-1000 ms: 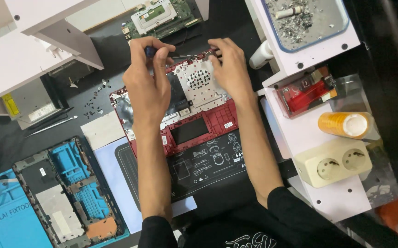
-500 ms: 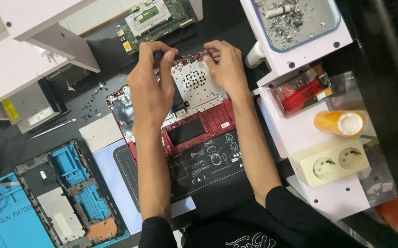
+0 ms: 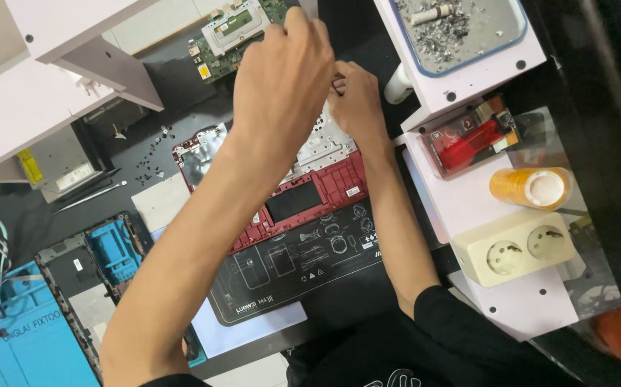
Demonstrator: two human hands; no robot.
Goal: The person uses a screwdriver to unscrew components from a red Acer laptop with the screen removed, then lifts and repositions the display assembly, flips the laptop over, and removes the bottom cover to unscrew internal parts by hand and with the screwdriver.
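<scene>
Red laptop chassis [image 3: 328, 188] under both hands

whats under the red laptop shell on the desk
The red laptop shell lies on a black work mat with white line drawings, which sticks out at its near edge. The left hand and right hand cover its far edge, so that part is hidden.

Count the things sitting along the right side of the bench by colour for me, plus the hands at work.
Red: 1, the clear case with red contents
Orange: 1, the tape roll
Cream: 1, the double socket
Grey: 1, the tray of scraps
Hands: 2, left hand and right hand, over the red laptop shell
Total: 6
</scene>
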